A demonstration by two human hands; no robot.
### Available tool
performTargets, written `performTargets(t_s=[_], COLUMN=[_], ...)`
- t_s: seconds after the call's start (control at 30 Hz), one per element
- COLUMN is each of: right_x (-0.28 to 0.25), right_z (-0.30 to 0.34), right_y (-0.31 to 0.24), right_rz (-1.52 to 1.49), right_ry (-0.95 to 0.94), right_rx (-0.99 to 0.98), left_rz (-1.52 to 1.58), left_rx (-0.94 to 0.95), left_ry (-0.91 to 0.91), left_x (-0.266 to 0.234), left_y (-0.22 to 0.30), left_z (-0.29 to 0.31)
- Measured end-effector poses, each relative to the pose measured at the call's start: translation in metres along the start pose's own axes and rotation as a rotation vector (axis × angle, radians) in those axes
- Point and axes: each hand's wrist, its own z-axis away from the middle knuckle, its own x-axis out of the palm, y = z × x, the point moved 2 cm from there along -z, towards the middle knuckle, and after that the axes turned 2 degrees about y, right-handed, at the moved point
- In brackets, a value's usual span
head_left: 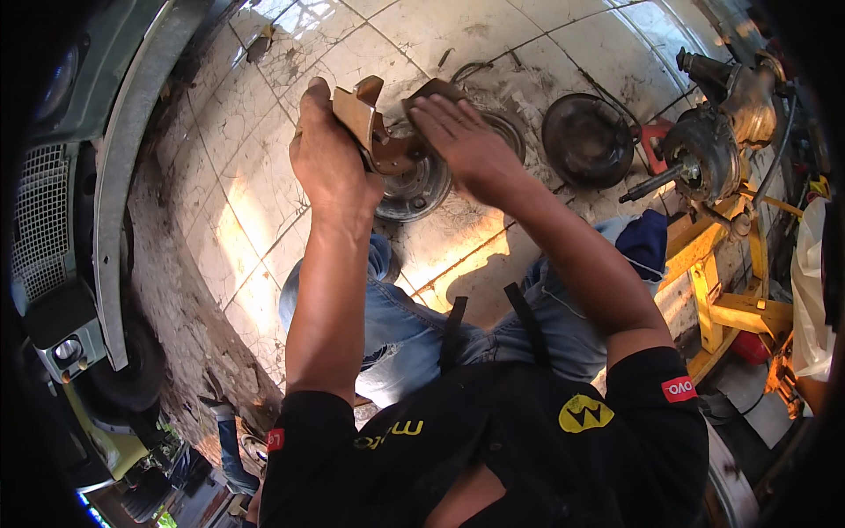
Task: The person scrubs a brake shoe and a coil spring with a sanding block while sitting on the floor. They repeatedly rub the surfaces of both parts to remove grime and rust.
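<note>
My left hand is raised over the floor, wrapped round a curved, coppery brake shoe. The shoe's pale, broad face is tilted up by my thumb, and its inner web curves toward my right hand. My right hand holds a dark brown sheet that looks like sandpaper, its fingers pressed together across it and its thumb hidden. The sheet is just beside the shoe; whether they touch I cannot tell. Below both hands a round, grey metal drum or plate lies on the tiles, partly covered.
To the right, a dark round plate lies on the cracked tile floor. Beyond it, a greasy axle hub rests on a yellow stand. A vehicle's grey bumper runs along the left. Another person's leg shows lower left.
</note>
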Motion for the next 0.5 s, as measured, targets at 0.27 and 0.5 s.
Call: performTargets(t_s=[0.27, 0.5], right_x=[0.003, 0.013], right_z=[0.004, -0.007], right_y=[-0.038, 0.004], right_rz=[-0.736, -0.08], right_ry=[0.024, 0.096], right_rx=[0.009, 0.053], left_rz=[-0.021, 0.032], left_rx=[-0.029, -0.043], left_ry=[0.081, 0.05], left_x=[-0.003, -0.01], left_y=[-0.002, 0.003], left_z=[0.005, -0.002])
